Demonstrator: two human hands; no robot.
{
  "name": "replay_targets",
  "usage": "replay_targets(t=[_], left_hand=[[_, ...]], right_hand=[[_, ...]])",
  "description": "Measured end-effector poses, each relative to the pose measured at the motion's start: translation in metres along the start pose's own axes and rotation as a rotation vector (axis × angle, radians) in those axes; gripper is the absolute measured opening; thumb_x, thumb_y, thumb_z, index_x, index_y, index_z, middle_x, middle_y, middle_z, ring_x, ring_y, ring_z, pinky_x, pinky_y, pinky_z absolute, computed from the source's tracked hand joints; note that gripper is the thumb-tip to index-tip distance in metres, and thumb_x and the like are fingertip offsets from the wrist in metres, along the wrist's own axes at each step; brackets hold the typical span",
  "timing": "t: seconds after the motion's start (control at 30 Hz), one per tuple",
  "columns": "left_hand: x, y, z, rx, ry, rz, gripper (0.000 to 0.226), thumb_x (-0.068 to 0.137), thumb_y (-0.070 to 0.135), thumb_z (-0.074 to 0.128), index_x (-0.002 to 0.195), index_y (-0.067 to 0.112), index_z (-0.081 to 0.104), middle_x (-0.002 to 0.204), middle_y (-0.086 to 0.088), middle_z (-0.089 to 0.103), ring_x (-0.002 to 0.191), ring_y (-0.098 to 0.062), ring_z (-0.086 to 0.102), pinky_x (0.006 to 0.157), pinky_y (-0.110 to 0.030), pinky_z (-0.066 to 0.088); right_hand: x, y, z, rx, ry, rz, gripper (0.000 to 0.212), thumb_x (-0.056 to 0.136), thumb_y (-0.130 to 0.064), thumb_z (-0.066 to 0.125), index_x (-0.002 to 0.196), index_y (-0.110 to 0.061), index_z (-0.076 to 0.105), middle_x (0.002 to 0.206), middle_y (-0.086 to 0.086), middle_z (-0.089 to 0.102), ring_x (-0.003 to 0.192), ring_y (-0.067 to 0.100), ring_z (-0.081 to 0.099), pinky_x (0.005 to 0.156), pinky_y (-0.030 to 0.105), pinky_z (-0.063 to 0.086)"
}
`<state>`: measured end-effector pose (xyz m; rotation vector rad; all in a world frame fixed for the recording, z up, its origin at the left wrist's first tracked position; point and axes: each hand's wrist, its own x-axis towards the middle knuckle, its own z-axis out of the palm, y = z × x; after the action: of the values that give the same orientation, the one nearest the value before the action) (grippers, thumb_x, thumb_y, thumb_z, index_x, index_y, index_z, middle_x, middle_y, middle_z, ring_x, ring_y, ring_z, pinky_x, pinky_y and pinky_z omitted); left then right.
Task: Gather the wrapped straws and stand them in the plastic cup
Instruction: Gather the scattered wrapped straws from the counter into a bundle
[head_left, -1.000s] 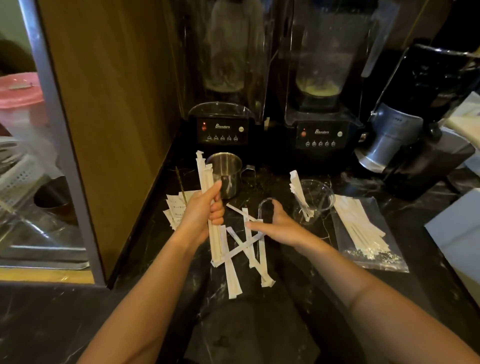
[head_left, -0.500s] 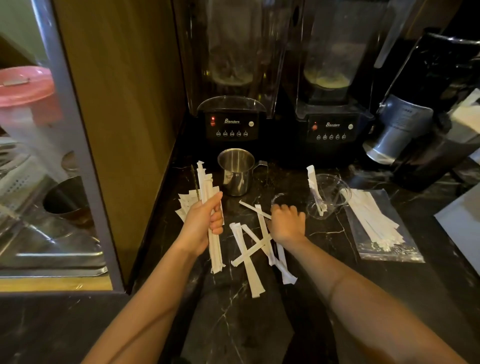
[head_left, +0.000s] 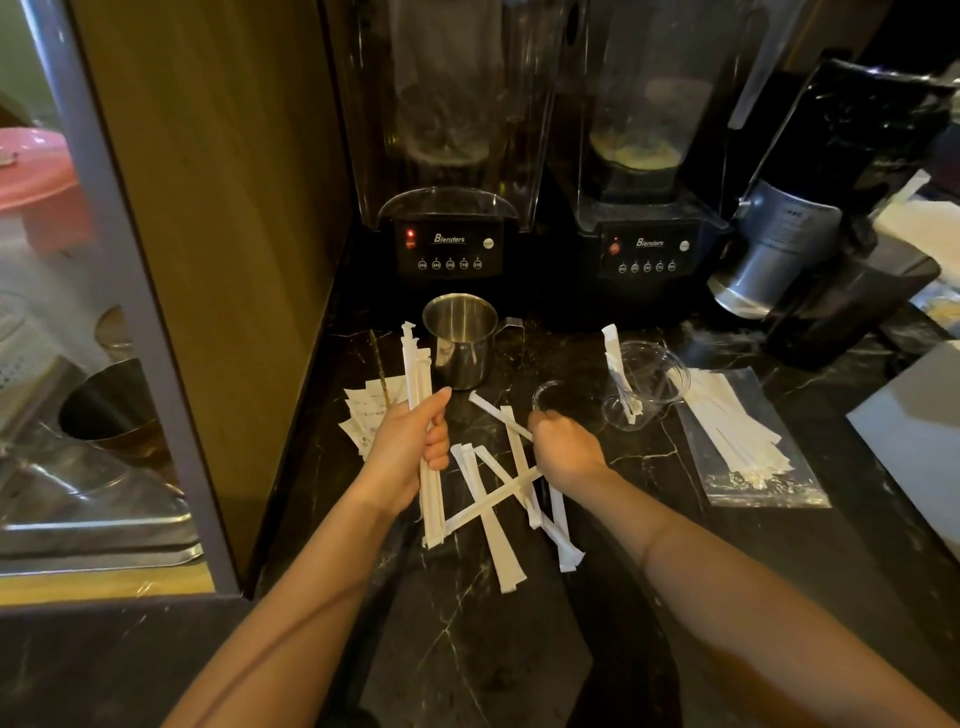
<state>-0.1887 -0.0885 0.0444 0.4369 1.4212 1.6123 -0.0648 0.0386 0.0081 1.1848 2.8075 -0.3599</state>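
on black marble counter (head_left: 467, 623), flat paper-wrapped straws (head_left: 498, 499), clear plastic cup (head_left: 644, 384)

right hand (head_left: 563, 447) fingers: curled under, grip on straw unclear
blender jars (head_left: 452, 78): tops cut off
paper slips (head_left: 371, 415): print too small to read

On the dark marble counter (head_left: 467, 623), the left hand (head_left: 408, 441) gripped a bundle of wrapped straws (head_left: 422, 374) upright. The right hand (head_left: 563, 444) pinched one straw (head_left: 496, 413) from the crisscrossed pile (head_left: 498, 519). The plastic cup (head_left: 647, 384) lay tilted nearby, holding straws.
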Motion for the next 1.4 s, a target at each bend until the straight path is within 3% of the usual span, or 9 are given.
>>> replay_targets(t=[0.13,0.3,0.4,0.63,0.73,0.9,1.03,1.23,1.4], left_hand=[[-0.001,-0.002,0.000,-0.010,0.011,-0.014,0.032,0.090,0.026,0.049,0.061,0.016,0.042,0.038,0.008,0.036,0.034,-0.004,0.032,0.036,-0.014,0.032],[-0.002,-0.004,-0.001,0.007,0.018,-0.018,0.031,0.089,0.027,0.050,0.061,0.016,0.043,0.038,0.008,0.037,0.034,-0.005,0.034,0.036,-0.014,0.033],[-0.003,-0.005,-0.003,0.013,0.017,-0.016,0.031,0.089,0.028,0.050,0.061,0.016,0.043,0.038,0.007,0.037,0.034,-0.005,0.034,0.036,-0.014,0.033],[-0.005,-0.005,-0.003,0.002,0.026,-0.021,0.029,0.089,0.027,0.050,0.062,0.016,0.044,0.038,0.007,0.037,0.033,-0.005,0.034,0.036,-0.013,0.033],[-0.006,-0.006,-0.001,-0.007,0.030,-0.024,0.031,0.089,0.026,0.050,0.061,0.016,0.043,0.038,0.008,0.037,0.033,-0.004,0.033,0.035,-0.013,0.032],[-0.008,-0.006,0.002,0.005,0.042,-0.020,0.032,0.089,0.024,0.050,0.060,0.015,0.042,0.037,0.008,0.037,0.032,-0.004,0.034,0.035,-0.014,0.032],[-0.009,-0.007,0.004,-0.004,0.047,-0.037,0.031,0.089,0.024,0.051,0.061,0.015,0.042,0.037,0.007,0.036,0.032,-0.004,0.033,0.035,-0.014,0.032],[-0.009,-0.007,0.006,-0.004,0.044,-0.047,0.031,0.089,0.024,0.051,0.060,0.016,0.041,0.038,0.008,0.035,0.033,-0.004,0.032,0.036,-0.014,0.030],[-0.009,-0.007,0.006,-0.006,0.042,-0.047,0.032,0.089,0.024,0.050,0.060,0.016,0.040,0.038,0.008,0.035,0.034,-0.004,0.031,0.036,-0.014,0.030]], right_hand=[[-0.006,0.006,-0.004,-0.059,-0.081,-0.230,0.020,0.087,-0.001,0.049,0.107,-0.007,0.050,0.109,0.015,0.056,0.098,0.029,0.054,0.071,0.036,0.042],[-0.012,0.009,-0.001,-0.195,-0.186,-0.408,0.029,0.086,0.001,0.048,0.113,-0.009,0.051,0.115,0.015,0.056,0.108,0.030,0.052,0.083,0.040,0.046],[-0.012,0.006,-0.001,-0.218,-0.221,-0.428,0.033,0.086,0.001,0.049,0.118,-0.008,0.051,0.117,0.016,0.056,0.109,0.030,0.053,0.086,0.039,0.047],[-0.013,0.002,-0.004,-0.130,-0.350,-0.371,0.014,0.084,-0.014,0.055,0.097,-0.009,0.057,0.108,0.011,0.053,0.094,0.025,0.053,0.072,0.032,0.042],[-0.015,0.001,-0.005,-0.112,-0.368,-0.361,0.015,0.082,-0.014,0.058,0.096,-0.010,0.056,0.108,0.011,0.053,0.088,0.021,0.049,0.070,0.031,0.042],[-0.020,0.003,-0.010,-0.089,-0.404,-0.377,0.026,0.077,-0.017,0.064,0.102,-0.013,0.056,0.115,0.010,0.050,0.097,0.024,0.050,0.078,0.034,0.047],[-0.023,0.004,-0.006,-0.180,-0.396,-0.433,0.032,0.080,-0.015,0.063,0.110,-0.011,0.053,0.118,0.011,0.049,0.101,0.026,0.050,0.070,0.030,0.040],[-0.024,0.004,-0.007,-0.260,-0.357,-0.516,0.018,0.084,-0.007,0.054,0.102,-0.008,0.055,0.106,0.015,0.058,0.098,0.029,0.055,0.070,0.034,0.042],[-0.021,0.005,-0.012,-0.298,-0.228,-0.601,0.016,0.085,-0.002,0.047,0.095,-0.008,0.057,0.104,0.015,0.056,0.095,0.032,0.055,0.068,0.035,0.039]])
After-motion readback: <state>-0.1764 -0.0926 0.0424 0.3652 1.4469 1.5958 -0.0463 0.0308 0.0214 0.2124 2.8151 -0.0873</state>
